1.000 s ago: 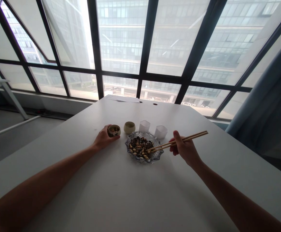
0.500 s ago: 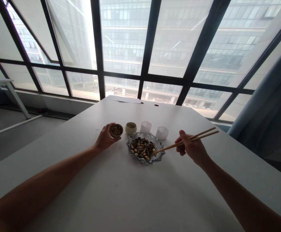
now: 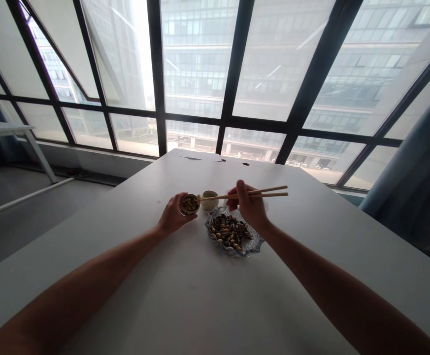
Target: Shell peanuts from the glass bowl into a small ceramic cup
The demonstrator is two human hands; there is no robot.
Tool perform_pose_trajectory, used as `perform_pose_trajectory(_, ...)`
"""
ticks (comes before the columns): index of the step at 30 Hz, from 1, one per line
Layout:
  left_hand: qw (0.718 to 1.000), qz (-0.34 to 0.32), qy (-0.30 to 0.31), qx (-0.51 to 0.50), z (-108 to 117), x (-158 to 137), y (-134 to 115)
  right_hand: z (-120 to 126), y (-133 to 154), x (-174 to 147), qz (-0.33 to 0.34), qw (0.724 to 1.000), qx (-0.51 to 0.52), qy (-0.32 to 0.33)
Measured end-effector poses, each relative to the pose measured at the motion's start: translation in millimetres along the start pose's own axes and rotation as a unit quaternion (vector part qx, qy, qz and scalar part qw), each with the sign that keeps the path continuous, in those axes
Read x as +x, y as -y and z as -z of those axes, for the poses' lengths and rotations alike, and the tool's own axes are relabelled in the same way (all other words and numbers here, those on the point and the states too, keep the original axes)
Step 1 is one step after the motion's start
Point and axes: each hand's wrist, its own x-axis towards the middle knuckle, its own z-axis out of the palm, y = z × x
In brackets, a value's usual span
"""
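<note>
My left hand [image 3: 173, 215] is wrapped round a small cup [image 3: 190, 204] that holds nuts and is tilted toward me. A pair of chopsticks [image 3: 266, 193] lies in the closed fingers of my right hand [image 3: 249, 204]. Their tips reach the cup's right rim, where a small pale piece, seemingly a nut, shows. Below my right hand sits a scalloped glass bowl [image 3: 256, 245] with sunflower seeds [image 3: 232, 227] and pistachio-like nuts [image 3: 222, 241] in it. A pale green cup [image 3: 210, 201] stands behind the chopsticks, between my hands.
White translucent cups stand behind my right hand, mostly hidden by it. All of this is on a white table [image 3: 185, 296]. A paper sheet [image 3: 185, 154] lies at its far end, before tall windows. A blue curtain [image 3: 407, 158] hangs at the right.
My right hand has moved left with the chopsticks, their tips going from the glass bowl to the cup in my left hand. The whole view has shifted slightly.
</note>
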Motion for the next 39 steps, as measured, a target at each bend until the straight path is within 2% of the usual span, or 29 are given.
perform_pose_trajectory(2,1.0,-0.004,0.003,-0.002,-0.3,0.2,-0.3,-16.1,-5.4,9.6,-0.01,0.999,-0.003,0.036)
perform_pose_trajectory(4,1.0,-0.001,0.006,-0.005,-0.6,0.2,-0.8,-20.1,-7.8,14.2,-0.016,0.999,-0.005,0.049)
perform_pose_trajectory(6,1.0,0.01,0.01,-0.009,-0.9,0.3,-1.6,-11.4,-5.6,13.5,-0.01,1.0,-0.009,0.024)
perform_pose_trajectory(9,0.999,0.034,0.019,-0.018,-0.7,0.8,-3.0,16.9,2.0,4.7,-0.008,0.999,-0.028,-0.033)
perform_pose_trajectory(14,0.994,0.099,0.042,-0.026,1.6,2.2,-3.9,57.2,2.9,-17.3,-0.046,0.992,-0.112,-0.035)
perform_pose_trajectory(17,0.99,0.131,0.048,-0.025,2.6,3.0,-3.1,63.6,-3.3,-25.6,-0.065,0.987,-0.14,-0.037)
perform_pose_trajectory(22,0.986,0.158,0.043,-0.025,2.7,3.7,-2.3,59.3,-9.0,-28.5,-0.069,0.985,-0.158,-0.028)
perform_pose_trajectory(26,0.986,0.161,0.038,-0.02,2.6,3.8,-1.0,56.2,-9.6,-30.0,-0.065,0.986,-0.153,-0.018)
perform_pose_trajectory(33,0.987,0.16,0.016,-0.006,-1.5,3.2,8.4,64.1,-7.2,-34.4,-0.072,0.985,-0.144,-0.068)
perform_pose_trajectory(39,0.985,0.171,0.018,0.013,-1.3,2.2,12.7,87.3,-18.2,-36.6,-0.13,0.982,-0.043,-0.129)
